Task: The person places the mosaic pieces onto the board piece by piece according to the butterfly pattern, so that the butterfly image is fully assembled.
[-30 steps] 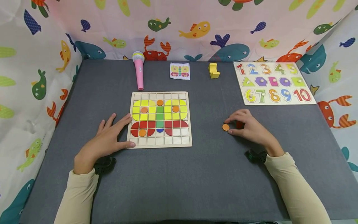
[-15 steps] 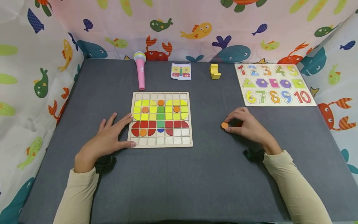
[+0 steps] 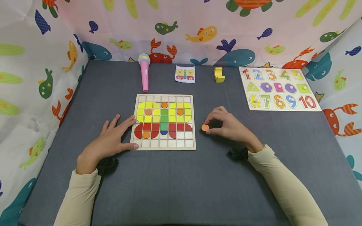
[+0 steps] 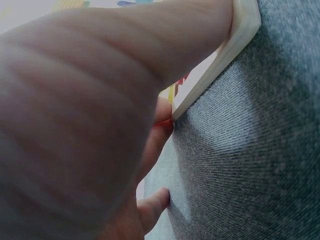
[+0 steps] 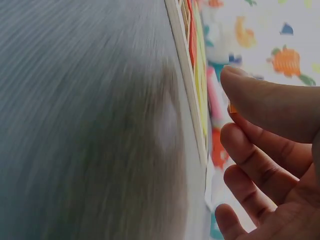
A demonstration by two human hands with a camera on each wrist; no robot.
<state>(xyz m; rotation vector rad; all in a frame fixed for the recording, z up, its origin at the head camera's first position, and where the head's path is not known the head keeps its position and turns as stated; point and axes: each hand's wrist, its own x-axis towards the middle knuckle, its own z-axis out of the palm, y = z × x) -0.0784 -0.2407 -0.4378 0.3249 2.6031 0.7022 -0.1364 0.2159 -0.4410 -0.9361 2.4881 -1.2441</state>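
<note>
A wooden grid board (image 3: 162,145) lies flat in the head view, its cells partly filled with yellow, red, green, orange and blue pieces in a butterfly pattern. My left hand (image 3: 106,147) rests at its left side, fingers extended, with the index fingertip on the left edge and the thumb on the near corner. To the right of the board, my right hand (image 3: 230,125) pinches a round orange disc (image 3: 205,127) between thumb and index finger. Only a sliver of the disc shows in the right wrist view. Several cells at the board's lower right hold no piece.
Behind the board are a pink toy microphone (image 3: 144,73), a small card (image 3: 185,74) printed with a butterfly pattern, and a yellow block (image 3: 219,75). A number and shape puzzle (image 3: 280,106) lies at the back right. A sea-animal printed cloth (image 3: 195,50) encloses the table.
My right hand has moved left with the orange disc, closer to the board. The left hand stays against the board's edge, and the head view has shifted slightly.
</note>
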